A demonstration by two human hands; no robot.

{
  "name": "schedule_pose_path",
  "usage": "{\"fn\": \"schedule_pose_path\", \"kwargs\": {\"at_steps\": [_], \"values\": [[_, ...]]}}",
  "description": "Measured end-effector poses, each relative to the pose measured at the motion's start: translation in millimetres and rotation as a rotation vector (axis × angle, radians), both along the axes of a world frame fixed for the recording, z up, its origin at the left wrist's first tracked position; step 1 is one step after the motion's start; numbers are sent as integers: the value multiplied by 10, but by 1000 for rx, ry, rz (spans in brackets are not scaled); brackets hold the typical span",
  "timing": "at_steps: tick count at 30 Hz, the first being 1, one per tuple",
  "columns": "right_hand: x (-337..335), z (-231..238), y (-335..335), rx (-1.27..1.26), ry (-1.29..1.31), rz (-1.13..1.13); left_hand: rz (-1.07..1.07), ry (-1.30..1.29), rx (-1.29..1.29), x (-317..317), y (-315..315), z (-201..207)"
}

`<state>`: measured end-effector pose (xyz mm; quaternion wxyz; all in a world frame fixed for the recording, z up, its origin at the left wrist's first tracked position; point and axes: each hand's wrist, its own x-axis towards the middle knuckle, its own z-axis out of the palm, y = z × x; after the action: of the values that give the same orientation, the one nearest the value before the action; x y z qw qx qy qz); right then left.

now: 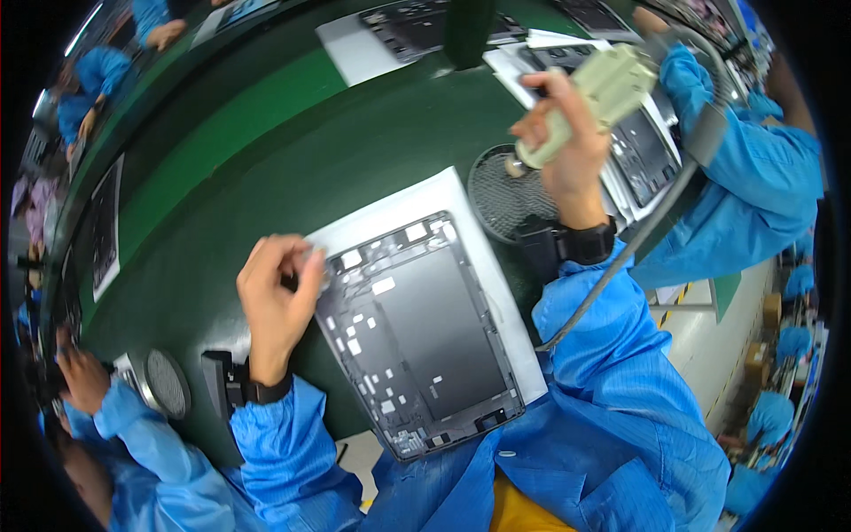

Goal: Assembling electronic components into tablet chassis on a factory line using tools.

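An open grey tablet back shell [425, 337] lies on a white sheet [483, 257] in front of me, its inner parts showing. My left hand [275, 297] rests at the shell's upper left corner, fingertips pinched together on something small that I cannot make out. My right hand [563, 146] is raised above the table and grips a beige electric screwdriver [598, 97], whose tip points down over a round mesh dish [505, 199]. A grey cable [620, 266] runs from the tool past my right sleeve.
The table is dark green [266, 151]. More tablet shells on white sheets lie at the far edge [417, 31] and to the right [643, 151]. Another person's blue sleeve [762, 177] is at the right; a person's hand [84, 377] and second mesh dish [167, 383] at the lower left.
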<state>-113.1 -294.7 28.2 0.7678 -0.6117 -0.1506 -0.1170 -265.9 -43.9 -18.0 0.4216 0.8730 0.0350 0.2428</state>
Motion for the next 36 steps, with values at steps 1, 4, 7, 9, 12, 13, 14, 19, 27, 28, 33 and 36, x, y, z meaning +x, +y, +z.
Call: {"fn": "schedule_pose_path", "kwargs": {"at_steps": [1,4,7,9,12,13,14,19,27,28,33,36], "values": [[7,6,-25,26,-13,18,-31,42,54,-2,35,18],[-29,141,-206,204,-68,233,-239,122,231,70,74,93],[-183,249,109,228,-47,396,-291,116,172,-3,136,49],[-310,241,380,239,-23,479,-296,131,170,-10,152,9],[-504,180,863,189,-7,581,-300,156,189,-33,188,-6],[-566,158,997,154,-19,632,-301,169,201,-56,199,-14],[-625,123,1091,13,-22,618,-291,167,192,-59,201,-28],[-759,0,1345,-102,5,653,-323,132,191,-67,205,-65],[-744,-121,1419,-87,60,677,-299,129,226,-62,231,-69],[-743,-135,1428,-103,55,671,-288,118,230,-64,231,-77],[-774,-128,1448,-115,74,674,-278,108,254,-60,243,-100],[-789,-165,1440,-134,65,687,-280,94,262,-59,227,-105]]}}
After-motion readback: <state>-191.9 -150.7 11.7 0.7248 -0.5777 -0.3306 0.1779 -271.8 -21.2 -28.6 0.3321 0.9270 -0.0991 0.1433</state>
